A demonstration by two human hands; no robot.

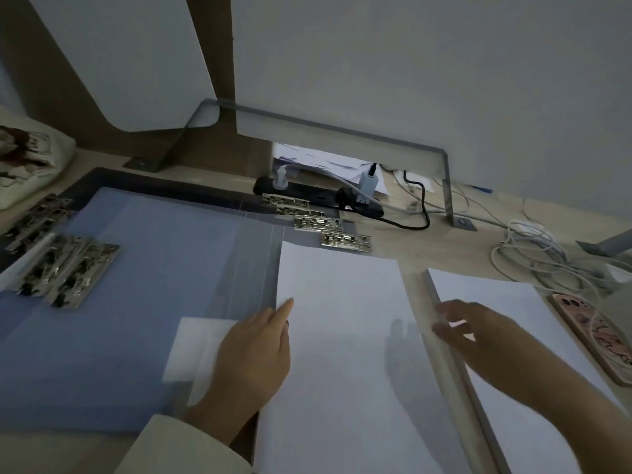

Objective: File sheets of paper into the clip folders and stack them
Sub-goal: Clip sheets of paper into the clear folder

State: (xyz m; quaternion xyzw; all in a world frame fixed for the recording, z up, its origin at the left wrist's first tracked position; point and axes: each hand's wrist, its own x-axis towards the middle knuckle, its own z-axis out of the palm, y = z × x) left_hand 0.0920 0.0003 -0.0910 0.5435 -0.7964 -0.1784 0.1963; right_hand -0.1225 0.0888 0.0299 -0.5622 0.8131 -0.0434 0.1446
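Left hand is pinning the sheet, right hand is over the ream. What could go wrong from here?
1. The sheet lies partly over the folder edge; the left hand holds only its left side, so it could skew before clipping.
2. The right hand, blurred over the ream, may take several sheets rather than one.
3. The phone lies close beside the ream and could get nudged.

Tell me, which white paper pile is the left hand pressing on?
The left hand rests on the middle sheet pile, beside the blue folder. The right-side pile lies under the right hand.
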